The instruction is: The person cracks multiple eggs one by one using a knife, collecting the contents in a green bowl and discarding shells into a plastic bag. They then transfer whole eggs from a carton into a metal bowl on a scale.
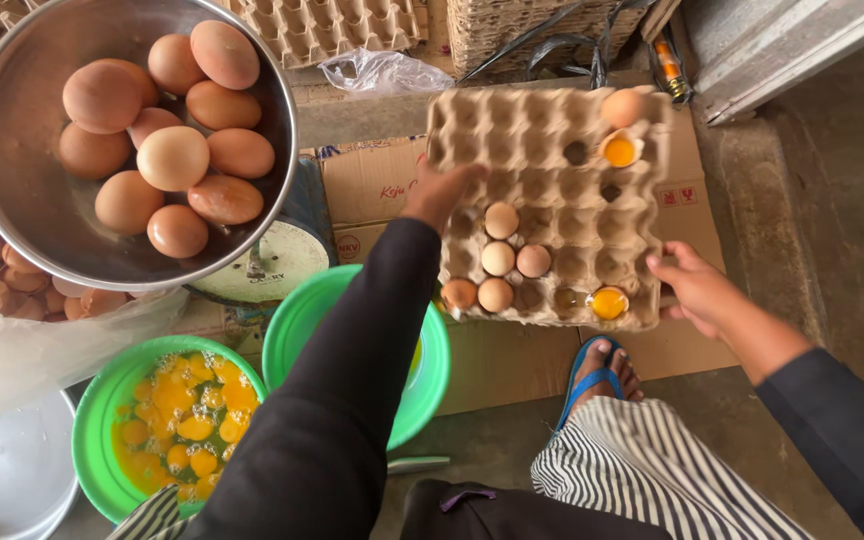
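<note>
Here I see my left hand (439, 192) gripping the left edge of the egg tray (552, 150) and my right hand (694, 285) closed on its right edge near the bottom corner, the tray sitting over flattened cardboard (372, 180). Five whole eggs (499, 258) cluster at its seven o'clock, broken yolks (609, 302) lie at five and one o'clock. A steel bowl (12, 150) of brown eggs sits at ten o'clock of the tray, and a green bowl (92, 420) of cracked yolks at eight.

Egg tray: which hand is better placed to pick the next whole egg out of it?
Left, probably. The left hand grips the egg tray at its left edge, right beside the whole eggs. The right hand holds the far right edge, by a broken yolk.
</note>
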